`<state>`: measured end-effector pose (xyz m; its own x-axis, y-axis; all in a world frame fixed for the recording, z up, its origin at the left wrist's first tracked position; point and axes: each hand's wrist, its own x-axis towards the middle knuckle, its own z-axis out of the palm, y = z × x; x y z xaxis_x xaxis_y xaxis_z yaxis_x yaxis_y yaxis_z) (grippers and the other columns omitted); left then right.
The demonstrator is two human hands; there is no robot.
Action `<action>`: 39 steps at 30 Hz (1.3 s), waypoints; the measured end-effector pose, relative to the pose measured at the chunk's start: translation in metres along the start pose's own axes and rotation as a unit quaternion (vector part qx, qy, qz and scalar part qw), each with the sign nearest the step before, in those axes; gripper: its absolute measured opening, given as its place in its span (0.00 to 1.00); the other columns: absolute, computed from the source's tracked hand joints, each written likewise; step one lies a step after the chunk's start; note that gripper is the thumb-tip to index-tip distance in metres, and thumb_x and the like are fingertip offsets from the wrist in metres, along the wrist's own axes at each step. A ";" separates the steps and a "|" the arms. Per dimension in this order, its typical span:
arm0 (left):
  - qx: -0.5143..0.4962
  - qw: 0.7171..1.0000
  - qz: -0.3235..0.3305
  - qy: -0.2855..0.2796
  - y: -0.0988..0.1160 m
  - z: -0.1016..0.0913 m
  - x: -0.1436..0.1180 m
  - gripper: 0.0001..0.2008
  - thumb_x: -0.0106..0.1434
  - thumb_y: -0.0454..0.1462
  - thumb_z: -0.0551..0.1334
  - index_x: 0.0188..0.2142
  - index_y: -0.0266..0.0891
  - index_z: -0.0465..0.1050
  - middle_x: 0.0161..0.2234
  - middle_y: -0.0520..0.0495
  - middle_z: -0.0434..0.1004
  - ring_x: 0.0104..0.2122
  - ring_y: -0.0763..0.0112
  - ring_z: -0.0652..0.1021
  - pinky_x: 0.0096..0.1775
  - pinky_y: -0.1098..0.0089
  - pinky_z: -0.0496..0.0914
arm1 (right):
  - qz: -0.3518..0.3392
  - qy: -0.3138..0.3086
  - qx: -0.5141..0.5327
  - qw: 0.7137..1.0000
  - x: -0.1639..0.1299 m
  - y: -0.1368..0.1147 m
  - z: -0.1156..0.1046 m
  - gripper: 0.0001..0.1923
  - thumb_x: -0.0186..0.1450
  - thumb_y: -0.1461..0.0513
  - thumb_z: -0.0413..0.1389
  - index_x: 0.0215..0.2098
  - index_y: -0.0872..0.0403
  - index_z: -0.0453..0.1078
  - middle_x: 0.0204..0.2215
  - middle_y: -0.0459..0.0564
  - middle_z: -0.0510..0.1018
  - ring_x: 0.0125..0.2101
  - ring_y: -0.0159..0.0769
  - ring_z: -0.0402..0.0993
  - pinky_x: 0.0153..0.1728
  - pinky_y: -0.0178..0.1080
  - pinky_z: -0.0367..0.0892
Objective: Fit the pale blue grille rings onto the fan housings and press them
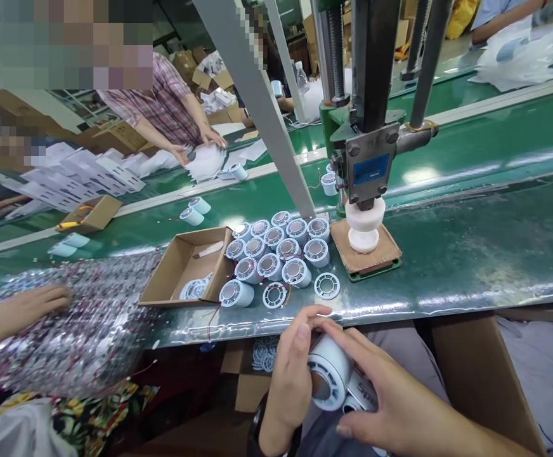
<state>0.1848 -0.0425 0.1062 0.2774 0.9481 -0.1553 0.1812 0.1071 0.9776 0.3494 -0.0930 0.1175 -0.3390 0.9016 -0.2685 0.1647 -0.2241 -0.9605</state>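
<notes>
Between my two hands, above my lap, is a light-blue cylindrical housing [330, 368] with a slotted ring at its near end. My left hand [288, 374] is closed against its left side. My right hand [381, 374] curls over it from the right, fingers on top and thumb lower down. A white, printed object [363, 390] shows partly below the right hand; its kind is hidden. On the bench edge just beyond lie a loose slotted ring [326, 277] and a second ring [274, 286]. Several similar housings [269, 266] with thin wires stand grouped behind them.
A hand press [370, 162] with white round pads stands over a brown board [345, 254]. A cardboard tray [169, 266] holds rings and a knife. At left, a co-worker's hand [43, 308] rests on bubble wrap [81, 324]. Another person [172, 108] handles paper across the bench.
</notes>
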 end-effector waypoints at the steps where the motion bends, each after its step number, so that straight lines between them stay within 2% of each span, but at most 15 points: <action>1: 0.001 1.000 -0.002 0.000 0.000 0.000 0.000 0.27 0.72 0.57 0.49 0.49 0.42 0.76 0.47 0.44 0.81 0.48 0.56 0.77 0.52 0.62 0.63 | -0.004 0.001 0.003 1.000 0.000 0.000 0.000 0.54 0.53 0.69 0.66 0.73 0.47 0.50 0.70 0.55 0.56 0.70 0.50 0.50 0.70 0.54 0.49; 8: 0.008 1.000 -0.003 -0.007 0.000 -0.005 0.000 0.27 0.71 0.57 0.49 0.48 0.42 0.77 0.49 0.44 0.79 0.50 0.55 0.75 0.53 0.63 0.62 | -0.002 0.003 0.055 0.999 0.000 0.006 -0.001 0.54 0.51 0.68 0.68 0.72 0.47 0.53 0.69 0.55 0.60 0.69 0.52 0.52 0.69 0.55 0.48; 11: -0.005 0.999 -0.021 -0.024 -0.001 -0.008 -0.001 0.26 0.72 0.56 0.50 0.51 0.42 0.75 0.47 0.44 0.79 0.50 0.56 0.75 0.53 0.63 0.64 | -0.024 -0.008 0.146 0.989 0.002 0.015 0.000 0.52 0.53 0.68 0.67 0.72 0.45 0.53 0.70 0.53 0.58 0.68 0.50 0.55 0.68 0.53 0.53; 14: -0.014 0.999 -0.030 -0.032 -0.002 -0.012 -0.002 0.25 0.72 0.54 0.51 0.52 0.42 0.75 0.47 0.44 0.79 0.48 0.58 0.76 0.51 0.65 0.66 | -0.026 -0.037 0.249 0.967 0.004 0.024 0.002 0.53 0.54 0.69 0.67 0.72 0.45 0.51 0.72 0.52 0.55 0.67 0.48 0.59 0.66 0.49 0.58; 17: -0.012 0.999 -0.033 -0.029 -0.002 -0.013 -0.003 0.24 0.72 0.54 0.51 0.52 0.42 0.75 0.48 0.44 0.78 0.48 0.59 0.76 0.51 0.67 0.67 | -0.021 -0.060 0.298 0.953 0.006 0.027 0.002 0.53 0.54 0.69 0.67 0.73 0.46 0.50 0.73 0.52 0.52 0.67 0.48 0.60 0.66 0.47 0.58; 21: -0.016 0.999 -0.037 -0.033 -0.004 -0.013 -0.001 0.25 0.72 0.54 0.50 0.52 0.42 0.75 0.46 0.44 0.79 0.47 0.59 0.76 0.50 0.67 0.68 | -0.031 -0.068 0.318 0.945 0.007 0.027 0.001 0.52 0.55 0.68 0.68 0.72 0.45 0.51 0.73 0.50 0.52 0.66 0.46 0.61 0.64 0.46 0.60; 25: -0.006 0.999 -0.040 -0.019 -0.005 -0.013 -0.001 0.25 0.72 0.54 0.50 0.51 0.41 0.76 0.46 0.42 0.79 0.46 0.58 0.76 0.50 0.65 0.68 | -0.027 -0.067 0.328 0.942 0.008 0.029 0.001 0.52 0.55 0.67 0.68 0.72 0.47 0.51 0.68 0.53 0.63 0.63 0.46 0.67 0.62 0.46 0.64; 27: -0.001 0.999 -0.042 -0.013 -0.006 -0.012 0.000 0.25 0.72 0.54 0.50 0.51 0.40 0.75 0.45 0.42 0.79 0.46 0.57 0.76 0.50 0.64 0.68 | -0.024 -0.066 0.332 0.941 0.009 0.031 0.003 0.51 0.55 0.67 0.68 0.72 0.47 0.52 0.67 0.54 0.65 0.62 0.45 0.67 0.62 0.46 0.63; 31: 0.000 0.999 -0.030 -0.032 -0.005 -0.011 0.002 0.25 0.72 0.54 0.49 0.51 0.41 0.75 0.43 0.43 0.79 0.44 0.59 0.77 0.47 0.65 0.68 | -0.010 -0.061 0.345 0.936 0.010 0.031 0.004 0.52 0.54 0.66 0.69 0.72 0.48 0.53 0.68 0.55 0.64 0.63 0.46 0.66 0.64 0.48 0.60; 37: 0.056 0.998 -0.020 -0.008 -0.006 -0.010 0.001 0.26 0.72 0.55 0.47 0.51 0.43 0.76 0.45 0.43 0.80 0.46 0.57 0.77 0.48 0.63 0.68 | -0.018 -0.051 0.349 0.935 0.012 0.034 0.005 0.50 0.53 0.67 0.69 0.70 0.46 0.57 0.70 0.52 0.59 0.65 0.47 0.63 0.61 0.46 0.64; 39: 0.062 0.998 -0.017 -0.002 -0.007 -0.009 0.000 0.27 0.72 0.55 0.47 0.50 0.42 0.77 0.47 0.42 0.80 0.47 0.55 0.77 0.47 0.63 0.69 | -0.018 -0.052 0.350 0.935 0.013 0.036 0.005 0.50 0.53 0.66 0.70 0.70 0.45 0.57 0.71 0.51 0.56 0.63 0.47 0.64 0.59 0.45 0.67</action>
<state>0.1747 -0.0403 0.1010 0.2720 0.9435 -0.1893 0.3067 0.1015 0.9464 0.3463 -0.0910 0.0793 -0.4271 0.8807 -0.2050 -0.4836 -0.4141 -0.7712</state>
